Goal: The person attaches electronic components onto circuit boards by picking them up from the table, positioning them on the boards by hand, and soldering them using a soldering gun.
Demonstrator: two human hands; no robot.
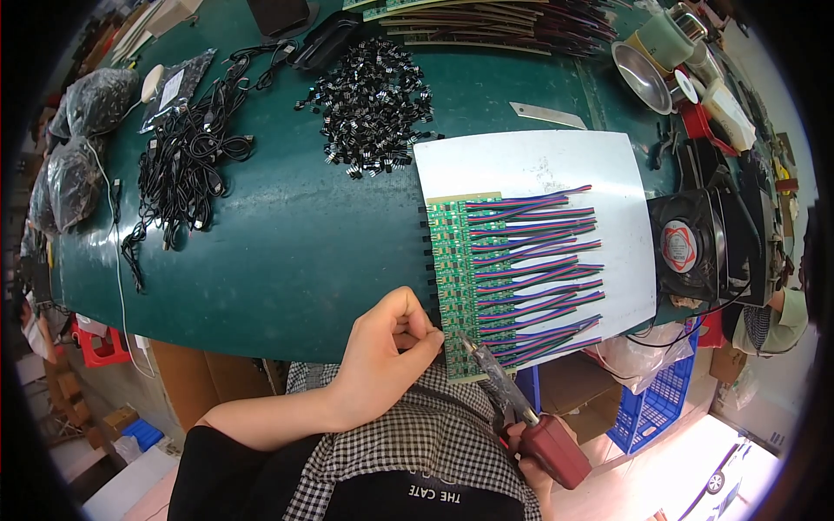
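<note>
A green circuit board panel (452, 282) lies near the table's front edge, with bundles of coloured wires (547, 260) running off its right side. Small black connectors (427, 252) stick out along its left edge. My left hand (378, 360) is closed in a pinch at that edge, near the lower end; whatever its fingertips hold is too small or hidden. In my right hand (533, 478), partly covered by the tool, is a soldering gun with a dark red body (556, 450). Its tip points up and left, at the panel close to my left fingertips.
Under the panel is a white sheet (599, 165) on the green table (287, 286). Beyond lie a heap of black connectors (373, 108), black cables (187, 165), a blade (547, 115) and stacked wired boards (495, 26). A fan (686, 246) stands at right, near a metal bowl (641, 78).
</note>
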